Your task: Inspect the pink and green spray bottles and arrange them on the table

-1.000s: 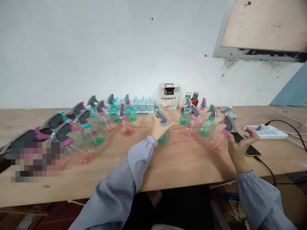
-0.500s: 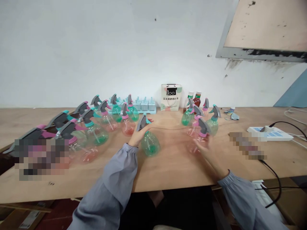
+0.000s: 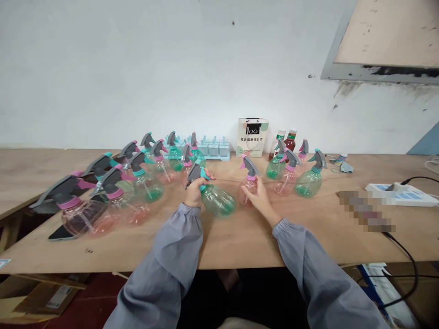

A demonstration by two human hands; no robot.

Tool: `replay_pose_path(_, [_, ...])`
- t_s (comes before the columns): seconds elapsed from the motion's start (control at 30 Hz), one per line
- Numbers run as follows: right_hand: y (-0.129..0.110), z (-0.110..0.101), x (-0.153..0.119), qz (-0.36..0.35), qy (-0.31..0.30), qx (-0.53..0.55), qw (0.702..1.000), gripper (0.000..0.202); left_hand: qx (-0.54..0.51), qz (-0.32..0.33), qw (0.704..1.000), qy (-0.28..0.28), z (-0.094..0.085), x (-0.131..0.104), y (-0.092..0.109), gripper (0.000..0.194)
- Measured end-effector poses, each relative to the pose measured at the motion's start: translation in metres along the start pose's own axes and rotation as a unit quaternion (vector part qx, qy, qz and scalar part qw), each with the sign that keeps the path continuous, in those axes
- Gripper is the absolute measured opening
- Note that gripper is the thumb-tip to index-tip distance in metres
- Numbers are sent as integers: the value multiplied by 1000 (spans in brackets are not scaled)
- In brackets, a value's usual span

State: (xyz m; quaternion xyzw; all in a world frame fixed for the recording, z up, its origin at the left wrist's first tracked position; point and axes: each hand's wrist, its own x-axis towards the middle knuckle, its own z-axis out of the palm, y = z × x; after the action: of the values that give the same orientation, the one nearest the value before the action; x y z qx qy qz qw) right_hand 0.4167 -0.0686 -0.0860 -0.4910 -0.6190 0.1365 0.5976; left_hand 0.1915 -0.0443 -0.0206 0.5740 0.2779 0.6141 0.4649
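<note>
My left hand (image 3: pixel 194 193) is closed round the neck of a green spray bottle (image 3: pixel 219 202) with a grey and turquoise trigger head; the bottle is tilted, its base towards the right. My right hand (image 3: pixel 258 196) grips the body of a pink spray bottle (image 3: pixel 251 170), which stands nearly upright with its nozzle towards the left. Several more spray bottles, pink and green, stand to the left, among them a near pink bottle (image 3: pixel 82 214) and a green bottle (image 3: pixel 148 187). On the right are another green bottle (image 3: pixel 307 183) and a pink bottle (image 3: pixel 285 181).
A paper bag (image 3: pixel 253 138), sauce bottles (image 3: pixel 290 139) and a light-blue ice-pop mould (image 3: pixel 219 150) stand by the wall. To the right lie a white power strip (image 3: pixel 404 195) and cables. A phone (image 3: pixel 61 234) is under the near-left bottles. The table's front edge runs before me.
My right hand has moved left with the pink bottle, away from the right-hand group. The green bottle in my left hand has tipped over to a slant. The view has shifted slightly.
</note>
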Motion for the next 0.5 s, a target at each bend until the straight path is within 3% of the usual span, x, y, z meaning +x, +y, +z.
replay_pose_path(0.2, [4,-6,-3,3,3,-13,1000,62,-36,-28,997,-60,7,-8,4,22])
replay_pose_path(0.4, [2,-8,-5,-4,6,-17,1000,60,-35,-34,998,-30,7,-8,4,15])
replay_pose_path(0.5, [2,-8,-5,-3,4,-17,1000,61,-19,-39,997,-58,8,-8,7,20])
